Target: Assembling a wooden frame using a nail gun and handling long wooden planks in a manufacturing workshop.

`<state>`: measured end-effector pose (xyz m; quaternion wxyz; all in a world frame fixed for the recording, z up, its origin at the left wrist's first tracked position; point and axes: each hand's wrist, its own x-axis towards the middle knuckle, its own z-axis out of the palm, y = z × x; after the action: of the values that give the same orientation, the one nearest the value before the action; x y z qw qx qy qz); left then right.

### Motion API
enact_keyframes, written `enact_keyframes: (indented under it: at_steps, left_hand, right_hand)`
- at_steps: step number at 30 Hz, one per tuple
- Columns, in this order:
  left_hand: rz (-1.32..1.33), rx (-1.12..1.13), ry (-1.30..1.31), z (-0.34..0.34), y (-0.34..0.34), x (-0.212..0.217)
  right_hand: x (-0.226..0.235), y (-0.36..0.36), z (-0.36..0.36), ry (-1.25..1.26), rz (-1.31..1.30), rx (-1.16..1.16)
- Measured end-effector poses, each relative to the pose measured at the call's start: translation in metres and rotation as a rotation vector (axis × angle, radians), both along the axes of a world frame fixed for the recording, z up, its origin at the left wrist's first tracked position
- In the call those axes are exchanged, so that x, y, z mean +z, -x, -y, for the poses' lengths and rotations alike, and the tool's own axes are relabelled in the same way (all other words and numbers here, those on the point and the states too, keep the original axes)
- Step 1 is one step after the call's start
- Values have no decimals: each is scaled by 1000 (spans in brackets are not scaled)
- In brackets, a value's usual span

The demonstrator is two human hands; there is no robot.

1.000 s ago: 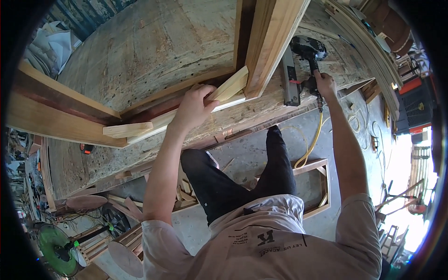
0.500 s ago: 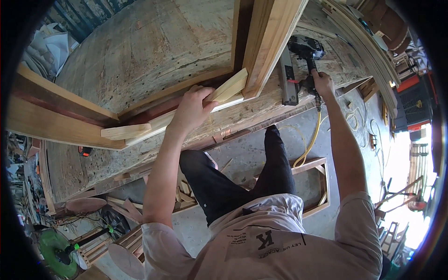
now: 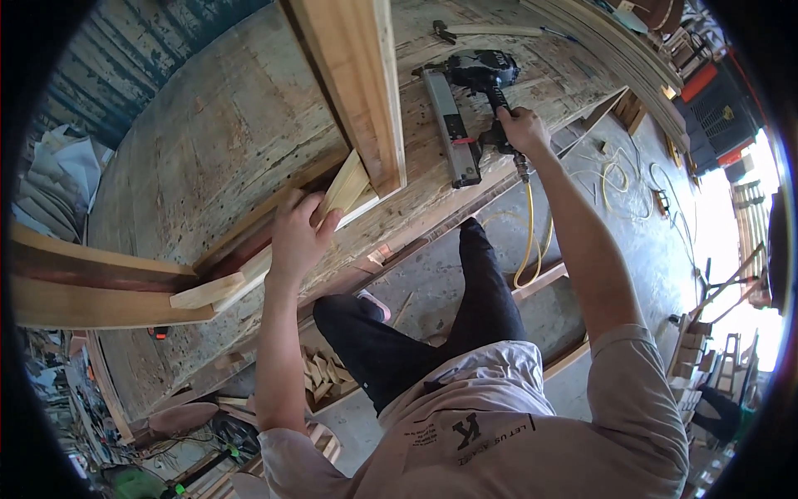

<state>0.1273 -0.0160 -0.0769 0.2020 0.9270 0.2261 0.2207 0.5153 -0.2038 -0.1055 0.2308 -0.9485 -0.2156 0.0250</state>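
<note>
My left fingers clamp a pale wooden block, my right fingers a nail gun; the scarred bench spreads beneath both, a ridged wall beyond them.

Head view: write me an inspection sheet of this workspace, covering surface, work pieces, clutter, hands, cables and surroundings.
Surface: workbench worn, stained and pitted.
Work pieces: wooden frame on the bench; wood strip slanted at its right corner, wood block at its left corner; whether either is fastened cannot be told.
Clutter: hammer beyond the nail gun; wood offcuts left of the person's legs.
Hands: left hand closed on the wood strip; right hand gripping the nail gun's handle.
Cables: yellow hose hanging from the nail gun; thin cables looped on the floor.
Surroundings: streaked blue wall at upper left; stacked boards at right.
</note>
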Motion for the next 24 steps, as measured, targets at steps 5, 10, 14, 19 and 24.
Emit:
enact_keyframes:
  at_steps: [5,10,14,19,24]
  left_hand:
    - [-121,114,183,13,-8,13]
    - [18,140,609,6,4,9]
    - [518,-123,1233,-7,21,23]
    - [476,-43,509,-7,8,20]
    - [565,-81,462,-1,-13,13]
  right_hand:
    - [2,-1,4,-39,-26,-5]
    - [3,-2,3,-15,-37,-11]
    - [1,-4,3,-8,-26,-10]
    - [-1,-4,3,-18,4,-4]
    - [-7,-12,2,5,-7,15]
